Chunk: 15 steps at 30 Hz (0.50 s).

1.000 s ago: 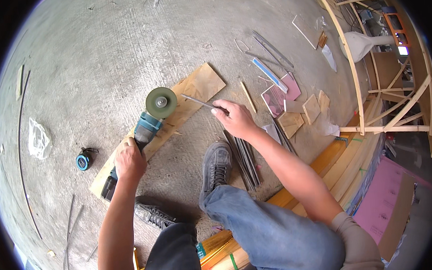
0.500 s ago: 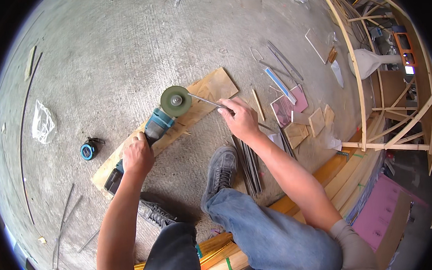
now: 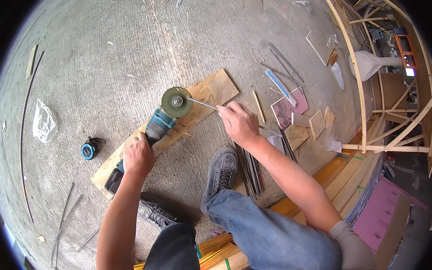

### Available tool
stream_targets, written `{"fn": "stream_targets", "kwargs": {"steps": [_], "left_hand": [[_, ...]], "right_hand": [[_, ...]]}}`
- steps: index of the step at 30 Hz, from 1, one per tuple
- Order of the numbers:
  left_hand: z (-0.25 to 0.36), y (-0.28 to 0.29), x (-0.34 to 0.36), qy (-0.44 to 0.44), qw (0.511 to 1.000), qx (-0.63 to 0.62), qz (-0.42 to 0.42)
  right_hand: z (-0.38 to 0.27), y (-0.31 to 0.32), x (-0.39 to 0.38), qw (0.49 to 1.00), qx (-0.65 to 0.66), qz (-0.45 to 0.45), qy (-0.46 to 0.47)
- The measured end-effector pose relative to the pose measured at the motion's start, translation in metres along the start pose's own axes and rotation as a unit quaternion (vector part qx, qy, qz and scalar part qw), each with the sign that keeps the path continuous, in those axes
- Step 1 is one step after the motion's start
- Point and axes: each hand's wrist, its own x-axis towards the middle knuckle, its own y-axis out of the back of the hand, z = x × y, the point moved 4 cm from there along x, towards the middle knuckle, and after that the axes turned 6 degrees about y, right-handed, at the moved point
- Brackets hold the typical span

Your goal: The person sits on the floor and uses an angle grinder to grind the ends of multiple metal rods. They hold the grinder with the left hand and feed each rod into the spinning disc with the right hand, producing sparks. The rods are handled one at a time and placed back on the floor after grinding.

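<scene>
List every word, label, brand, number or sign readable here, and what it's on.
Nothing legible enough to quote.
Flat pink board, lower right: dark printed marks, too small to read.
Small bright screen, right: unreadable.
Teal-and-black angle grinder in the left hand: any lettering too small to read.

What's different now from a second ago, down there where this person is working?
The right hand has moved the thin metal rod leftward, its tip now at the cutting disc, and sparks now streak away ahead of the person. Nothing was newly grasped or let go: the left hand still holds the angle grinder over the wooden plank, and the tape measure still lies to its left.
</scene>
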Motion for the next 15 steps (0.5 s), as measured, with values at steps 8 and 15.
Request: {"fn": "stream_targets", "kwargs": {"steps": [8, 15], "left_hand": [[0.0007, 0.0008, -0.0003, 0.001, 1.000, -0.002, 0.001], [0.0012, 0.0027, -0.0012, -0.004, 1.000, -0.004, 0.006]], "right_hand": [[-0.0005, 0.0051, -0.0020, 0.999, 0.009, -0.047, 0.012], [0.0027, 0.0035, -0.0029, 0.996, 0.023, -0.080, 0.017]]}}
